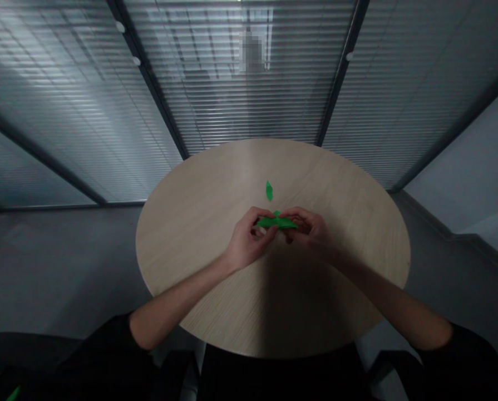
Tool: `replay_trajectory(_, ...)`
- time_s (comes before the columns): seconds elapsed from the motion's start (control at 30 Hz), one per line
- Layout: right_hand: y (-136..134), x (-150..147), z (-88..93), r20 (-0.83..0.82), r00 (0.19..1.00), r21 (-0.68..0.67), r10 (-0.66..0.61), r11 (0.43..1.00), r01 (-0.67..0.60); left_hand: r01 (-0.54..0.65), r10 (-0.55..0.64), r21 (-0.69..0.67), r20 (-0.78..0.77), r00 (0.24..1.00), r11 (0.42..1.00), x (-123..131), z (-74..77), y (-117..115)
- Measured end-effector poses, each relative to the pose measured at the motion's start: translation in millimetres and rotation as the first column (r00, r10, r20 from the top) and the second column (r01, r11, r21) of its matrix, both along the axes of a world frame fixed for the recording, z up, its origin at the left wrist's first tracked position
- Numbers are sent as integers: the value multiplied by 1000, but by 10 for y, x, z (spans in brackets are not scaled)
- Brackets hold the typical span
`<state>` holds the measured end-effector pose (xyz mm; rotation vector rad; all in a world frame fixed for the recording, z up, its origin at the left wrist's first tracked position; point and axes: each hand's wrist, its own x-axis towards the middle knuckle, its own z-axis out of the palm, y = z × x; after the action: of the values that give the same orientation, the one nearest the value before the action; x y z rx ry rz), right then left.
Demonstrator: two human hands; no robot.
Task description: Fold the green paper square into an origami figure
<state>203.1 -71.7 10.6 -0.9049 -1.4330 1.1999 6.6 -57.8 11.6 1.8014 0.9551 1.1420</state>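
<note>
Between both hands, above the middle of the round table, is a bright green folded piece (277, 223), which looks like folded paper. My left hand (251, 236) pinches its left part, thumb in front and fingers behind. On the right side, my right hand (309, 227) grips the other end with curled fingers. Some of its fingertips are hidden in shade. Just beyond the hands, a second small green folded piece (269, 190), narrow and pointed, lies on the tabletop.
The round wooden table (182, 223) has its near edge close to my body. Behind it stands a glass wall with blinds (252, 111). Chair armrests (182, 362) flank me, and a bit of green (13, 394) shows at the lower left.
</note>
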Motion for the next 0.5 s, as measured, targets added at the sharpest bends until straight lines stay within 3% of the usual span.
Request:
replay_trajectory(0.27,-9,8,-14,98,995,120,21,992,-33,4,-5,28,41,999,1000,-5,-92,44)
replay_trajectory(0.5,-46,32,30,185,982,146,43,987,-71,-15,22,170,-42,999,985,-28,-71,45)
